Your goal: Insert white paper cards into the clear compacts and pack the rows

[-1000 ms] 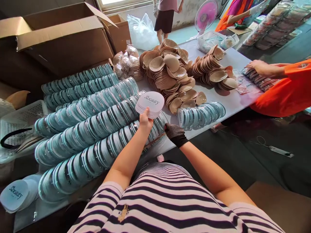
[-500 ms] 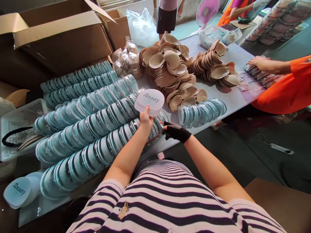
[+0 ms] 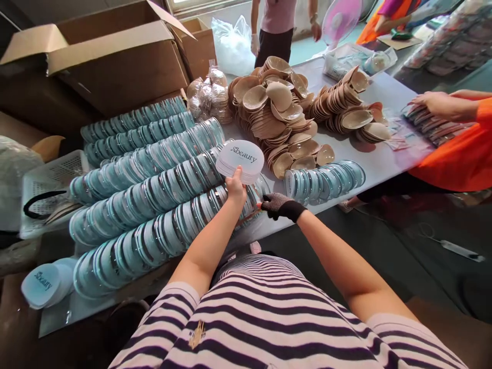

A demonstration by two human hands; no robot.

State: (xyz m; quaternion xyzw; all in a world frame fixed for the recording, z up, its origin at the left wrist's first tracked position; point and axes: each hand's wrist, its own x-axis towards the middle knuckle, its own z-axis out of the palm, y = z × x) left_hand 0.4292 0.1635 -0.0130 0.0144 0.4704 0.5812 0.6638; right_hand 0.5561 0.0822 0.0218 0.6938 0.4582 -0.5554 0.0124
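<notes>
Pale tabletop (image 3: 386, 160); at wearer's twelve o'clock, left grip (image 3: 236, 187) pinches stacked, rounded white cards (image 3: 239, 160) lettered "beauty"; right grip (image 3: 280, 206) indeterminable.

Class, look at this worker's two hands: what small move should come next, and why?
Probably the gloved right hand should take hold of the end of the nearest long row of clear cases: it is right beside that end, though contact is unclear, while the left hand is occupied, gripping a stack of printed white cards.
</notes>
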